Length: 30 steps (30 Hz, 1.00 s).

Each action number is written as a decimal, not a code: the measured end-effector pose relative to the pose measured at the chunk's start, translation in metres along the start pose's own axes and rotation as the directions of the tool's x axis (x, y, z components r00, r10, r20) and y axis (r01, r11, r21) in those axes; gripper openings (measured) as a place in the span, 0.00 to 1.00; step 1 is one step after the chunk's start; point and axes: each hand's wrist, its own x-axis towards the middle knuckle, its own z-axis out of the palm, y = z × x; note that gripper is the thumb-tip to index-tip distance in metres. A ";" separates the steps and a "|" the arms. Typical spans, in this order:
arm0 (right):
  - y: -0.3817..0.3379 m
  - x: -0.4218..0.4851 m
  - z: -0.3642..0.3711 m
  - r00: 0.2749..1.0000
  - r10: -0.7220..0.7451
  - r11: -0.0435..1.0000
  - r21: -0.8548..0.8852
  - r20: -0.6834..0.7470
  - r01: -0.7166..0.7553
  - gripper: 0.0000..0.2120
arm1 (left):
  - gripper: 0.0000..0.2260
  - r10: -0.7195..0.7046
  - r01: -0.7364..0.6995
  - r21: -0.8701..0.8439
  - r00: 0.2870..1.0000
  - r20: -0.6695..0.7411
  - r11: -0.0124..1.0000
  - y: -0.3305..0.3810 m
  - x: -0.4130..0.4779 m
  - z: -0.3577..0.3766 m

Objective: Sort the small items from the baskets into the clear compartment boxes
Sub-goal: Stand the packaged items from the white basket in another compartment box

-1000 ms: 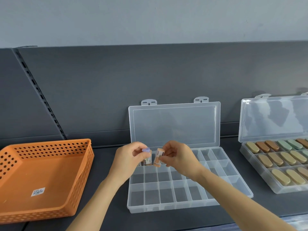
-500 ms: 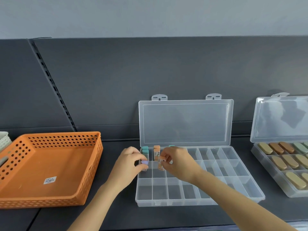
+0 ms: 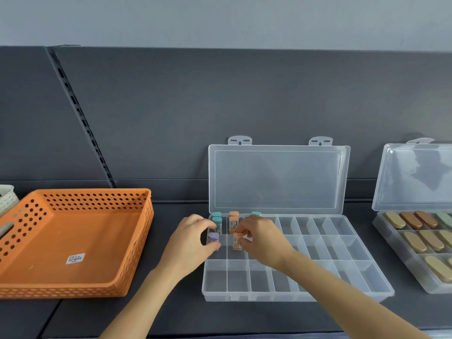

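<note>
Box (image 3: 269, 296) with clear compartments, lid up | left hand (image 3: 193, 243) pinches purple-capped tube (image 3: 213, 238), right hand (image 3: 263, 238) pinches orange-capped tube (image 3: 237, 242) | both tubes lower than a second ago, now in middle row's two leftmost compartments | orange basket (image 3: 73, 228) left.

Glossy clear plastic compartment box (image 3: 318, 285), perforated orange plastic basket (image 3: 137, 241), matt dark shelf (image 3: 171, 314)

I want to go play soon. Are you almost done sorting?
Nearly. Some tubes stand in the back row of the clear box. The left hand holds a purple-capped tube, the right hand an orange-capped tube, neither set down yet. The orange basket shows nothing left inside.
</note>
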 end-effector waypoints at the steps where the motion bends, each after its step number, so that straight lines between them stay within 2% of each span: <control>1: -0.001 0.000 0.000 1.000 -0.004 1.000 -0.015 -0.002 0.004 0.06 | 0.16 -0.002 0.002 -0.005 1.000 0.005 1.000 0.000 -0.001 -0.001; 10: -0.008 -0.004 -0.005 1.000 0.004 0.997 -0.074 -0.011 -0.005 0.10 | 0.23 0.012 -0.011 -0.007 0.998 0.054 1.000 0.003 -0.003 -0.012; 17: -0.016 -0.003 -0.027 0.995 0.016 0.996 -0.085 -0.101 -0.024 0.22 | 0.26 0.090 -0.094 0.048 0.992 0.086 0.994 0.005 0.002 -0.028; 20: -0.026 -0.001 -0.030 0.995 0.034 0.991 -0.124 -0.094 -0.046 0.24 | 0.30 0.115 -0.123 0.100 0.990 0.087 0.987 0.002 0.003 -0.043; 26: -0.060 0.017 -0.027 0.996 0.009 0.995 -0.097 -0.085 -0.018 0.23 | 0.29 0.141 -0.142 0.226 0.990 0.021 0.964 -0.011 0.001 -0.074; 30: -0.082 0.026 -0.023 0.998 -0.044 0.997 -0.066 -0.053 0.041 0.22 | 0.29 0.104 -0.090 0.279 0.994 -0.033 0.956 -0.019 -0.010 -0.095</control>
